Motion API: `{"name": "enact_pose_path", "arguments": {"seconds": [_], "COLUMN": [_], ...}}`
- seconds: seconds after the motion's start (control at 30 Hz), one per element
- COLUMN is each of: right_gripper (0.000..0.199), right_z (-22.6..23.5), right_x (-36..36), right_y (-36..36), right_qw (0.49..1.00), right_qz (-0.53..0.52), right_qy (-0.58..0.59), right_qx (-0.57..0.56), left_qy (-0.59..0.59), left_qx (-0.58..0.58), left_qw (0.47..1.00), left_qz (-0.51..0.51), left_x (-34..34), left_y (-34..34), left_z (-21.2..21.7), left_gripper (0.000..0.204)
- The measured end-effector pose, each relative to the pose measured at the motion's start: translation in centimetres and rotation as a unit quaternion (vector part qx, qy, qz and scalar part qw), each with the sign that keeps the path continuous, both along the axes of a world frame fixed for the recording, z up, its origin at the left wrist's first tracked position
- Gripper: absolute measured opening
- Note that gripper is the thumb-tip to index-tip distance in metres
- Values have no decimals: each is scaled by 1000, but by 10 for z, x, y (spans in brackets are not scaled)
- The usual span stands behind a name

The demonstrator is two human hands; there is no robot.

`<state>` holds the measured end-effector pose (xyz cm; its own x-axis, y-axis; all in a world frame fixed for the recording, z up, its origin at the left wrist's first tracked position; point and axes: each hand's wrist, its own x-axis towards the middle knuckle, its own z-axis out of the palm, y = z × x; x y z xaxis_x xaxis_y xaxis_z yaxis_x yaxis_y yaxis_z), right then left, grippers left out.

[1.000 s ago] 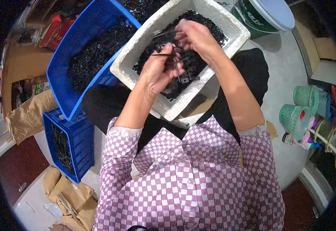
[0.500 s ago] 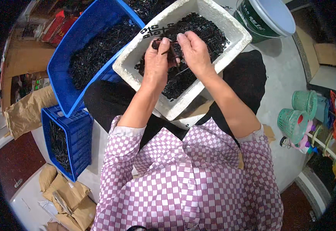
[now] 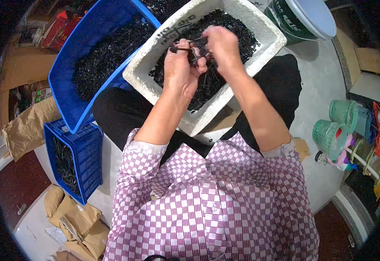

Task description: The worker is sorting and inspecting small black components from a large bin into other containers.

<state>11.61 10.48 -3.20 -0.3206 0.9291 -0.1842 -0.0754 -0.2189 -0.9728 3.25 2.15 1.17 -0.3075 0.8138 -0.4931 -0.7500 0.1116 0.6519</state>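
My left hand (image 3: pixel 181 69) is closed on a black plastic piece with thin runners (image 3: pixel 182 49), gripped between thumb and fingers. My right hand (image 3: pixel 225 48) has its fingers bent and pinched at the far end of the same cluster, slightly smeared by motion. Beyond the left thumb, a row of small ring-shaped ends on the cluster is blurred. Both hands hover over a white foam box (image 3: pixel 190 124) that lies tilted between my legs. Many small black plastic parts (image 3: pixel 242 35) fill its bottom. The fingertips of my right hand are partly hidden.
A large blue bin (image 3: pixel 83 119) of black parts leans at the left, above a smaller blue crate (image 3: pixel 88 158) holding black pieces. Brown paper bags (image 3: pixel 85 222) lie at lower left. A green-and-white bucket (image 3: pixel 303 21) stands far right, with green baskets (image 3: pixel 327 132) nearer.
My right hand has turned and shifted slightly up, its fingers curling further over the piece. My left fingers have opened out a little beneath it. The black cluster's ringed ends have become blurred.
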Motion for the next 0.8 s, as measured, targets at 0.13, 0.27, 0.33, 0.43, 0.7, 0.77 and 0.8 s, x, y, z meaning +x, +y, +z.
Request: {"name": "enact_pose_path", "arguments": {"seconds": [0.13, 0.27, 0.33, 0.43, 0.7, 0.77, 0.8], "right_gripper": [22, 24, 25, 25, 24, 24, 24], "right_z": [11, 29, 37, 36, 6, 10, 11], "right_x": [19, 14, 9, 6, 6, 11, 13], "right_y": [20, -7, -20, -25, -7, 2, 0], "right_qw": [982, 971, 970, 974, 994, 977, 977], "right_qz": [-55, 41, 137, 204, 91, 0, -1], "right_qy": [144, 164, 111, 57, 57, 161, 161], "right_qx": [-108, -170, -167, -80, -12, -139, -139], "left_qy": [-1, -14, -18, 26, 18, 22, 25], "left_qx": [1, 24, 34, 45, 41, 42, 42], "left_qw": [998, 993, 991, 988, 996, 995, 994], "left_qz": [64, 118, 132, 144, 73, 83, 95], "left_x": [-16, -32, -37, -40, -23, -21, -21], "left_y": [-4, -4, -5, -5, -4, -5, -6], "left_z": [5, -2, -5, -3, -3, -2, -1], "left_gripper": [19, 19, 19, 20, 20, 20, 20]}}
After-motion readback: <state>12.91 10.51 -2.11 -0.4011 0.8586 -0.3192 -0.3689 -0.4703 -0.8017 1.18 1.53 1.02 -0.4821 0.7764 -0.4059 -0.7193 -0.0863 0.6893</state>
